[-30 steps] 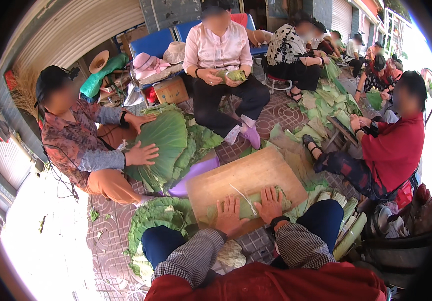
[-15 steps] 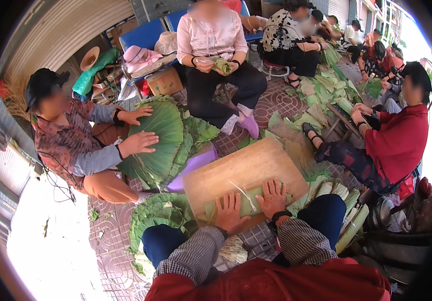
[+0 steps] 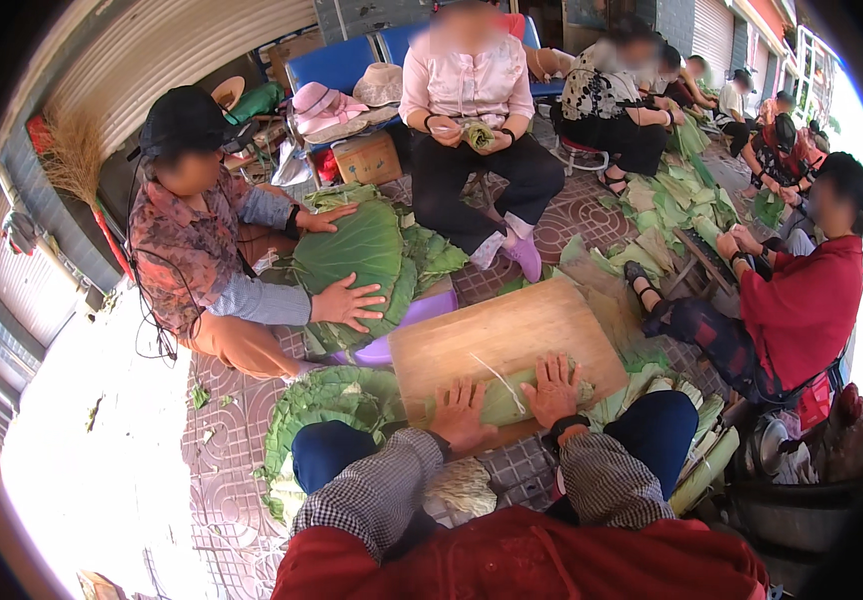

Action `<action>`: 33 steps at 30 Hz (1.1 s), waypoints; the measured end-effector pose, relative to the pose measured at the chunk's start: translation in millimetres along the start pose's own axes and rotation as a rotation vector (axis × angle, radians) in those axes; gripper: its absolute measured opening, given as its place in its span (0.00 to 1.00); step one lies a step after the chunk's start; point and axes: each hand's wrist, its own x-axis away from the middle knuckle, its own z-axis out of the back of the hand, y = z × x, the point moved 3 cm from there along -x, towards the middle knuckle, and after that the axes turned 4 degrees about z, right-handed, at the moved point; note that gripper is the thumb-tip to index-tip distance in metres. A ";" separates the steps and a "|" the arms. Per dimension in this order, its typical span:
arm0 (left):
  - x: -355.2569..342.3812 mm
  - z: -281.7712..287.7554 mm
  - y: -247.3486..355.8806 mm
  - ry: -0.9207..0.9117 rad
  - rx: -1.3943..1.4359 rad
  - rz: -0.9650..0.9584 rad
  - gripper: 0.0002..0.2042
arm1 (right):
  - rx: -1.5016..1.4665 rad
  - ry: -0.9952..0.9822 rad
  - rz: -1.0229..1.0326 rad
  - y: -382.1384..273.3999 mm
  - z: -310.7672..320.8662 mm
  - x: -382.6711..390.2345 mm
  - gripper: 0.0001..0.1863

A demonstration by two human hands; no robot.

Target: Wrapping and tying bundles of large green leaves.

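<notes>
Both hands lie palm down on a wooden board [image 3: 496,330] set in front of my knees. Under them is a pale green roll of leaves [image 3: 504,400], stretched along the board's near edge. My left hand [image 3: 463,412] presses on the roll's left part, fingers spread. My right hand [image 3: 554,392] rests farther along it, fingers also stretched out. Between the two hands, a thin white strip [image 3: 499,382] lies slantwise over the roll and onto the board. My palms hide parts of the roll.
Large green leaves [image 3: 326,405] are piled left of the board. Behind them a co-worker [image 3: 191,220] flattens a leaf stack [image 3: 349,262] over a purple basin [image 3: 426,318]. Bundled leaf rolls [image 3: 706,465] lie by my right knee. Other people sit ahead and right among strewn leaves.
The view has swung slightly left, so everything sits farther right. My hands stay on the roll with fingers spread. The co-worker at left has leaned forward over the leaves.
</notes>
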 end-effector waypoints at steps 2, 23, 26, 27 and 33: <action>1.0 2.0 -4.7 0.018 -0.001 0.050 0.48 | 0.009 0.002 0.010 -11.6 3.2 -1.7 0.37; -12.8 -28.0 -9.4 0.233 0.048 0.041 0.44 | 0.034 0.004 0.212 -43.7 -19.6 1.0 0.37; -10.6 -13.9 -6.8 0.136 0.151 0.066 0.47 | -0.030 -0.077 0.185 -38.9 -17.9 2.7 0.37; -7.2 -5.2 -5.1 0.080 0.176 0.123 0.47 | -0.047 -0.067 0.180 -37.3 -14.4 5.0 0.37; -4.5 15.6 -4.0 -0.225 0.512 0.179 0.35 | -0.214 -0.001 0.079 -27.4 22.9 4.1 0.38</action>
